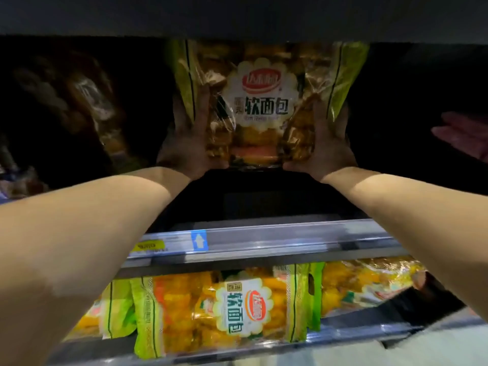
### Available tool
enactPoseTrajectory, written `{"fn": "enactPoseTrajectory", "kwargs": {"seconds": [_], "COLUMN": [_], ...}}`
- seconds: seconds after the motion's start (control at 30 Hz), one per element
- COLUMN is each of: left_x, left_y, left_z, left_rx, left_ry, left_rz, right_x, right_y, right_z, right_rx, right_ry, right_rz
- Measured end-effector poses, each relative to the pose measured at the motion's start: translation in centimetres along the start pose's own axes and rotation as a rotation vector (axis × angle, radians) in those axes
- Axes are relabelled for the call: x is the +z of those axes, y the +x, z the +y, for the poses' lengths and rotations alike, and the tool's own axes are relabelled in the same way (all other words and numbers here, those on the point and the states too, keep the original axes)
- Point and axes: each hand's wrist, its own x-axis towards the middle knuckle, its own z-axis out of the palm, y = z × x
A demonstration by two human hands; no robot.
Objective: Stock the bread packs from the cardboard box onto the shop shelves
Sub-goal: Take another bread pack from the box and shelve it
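Note:
A clear bread pack [261, 101] with green side bands and a white label stands upright deep inside a dark shelf bay. My left hand [188, 138] grips its left edge and my right hand [324, 138] grips its right edge, both arms stretched forward. The pack's bottom edge rests near the dark shelf floor [253, 196]. On the shelf below, another bread pack [227, 310] of the same kind lies on its side, with more packs [364, 281] beside it. The cardboard box is out of view.
A clear price rail [264, 240] with a yellow tag and a blue arrow runs along the shelf front. Dim wrapped goods [87, 96] sit in the bay to the left. A pinkish shape [464, 133] shows at far right. The shelf above [237, 17] hangs low.

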Motion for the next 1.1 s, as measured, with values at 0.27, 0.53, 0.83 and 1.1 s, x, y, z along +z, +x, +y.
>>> {"fn": "enactPoseTrajectory", "kwargs": {"seconds": [0.27, 0.53, 0.83, 1.1], "left_x": [-0.5, -6.3, -18.2, -28.0], "left_y": [-0.6, -6.6, -15.0, -26.1], "left_z": [0.3, 1.3, 5.0, 7.0], "left_rx": [-0.018, 0.009, 0.028, 0.048], "left_ry": [0.003, 0.2, 0.213, 0.158], "left_rz": [-0.018, -0.287, -0.202, -0.227], "right_x": [-0.8, -6.5, -13.8, -22.3], "right_y": [-0.2, -6.7, -19.1, -30.2], "right_z": [-0.4, -2.1, -8.2, -11.3], "right_rx": [0.059, 0.01, -0.091, -0.147], "right_ry": [-0.068, -0.421, -0.334, -0.285], "right_rz": [-0.055, -0.171, -0.176, -0.148]}}
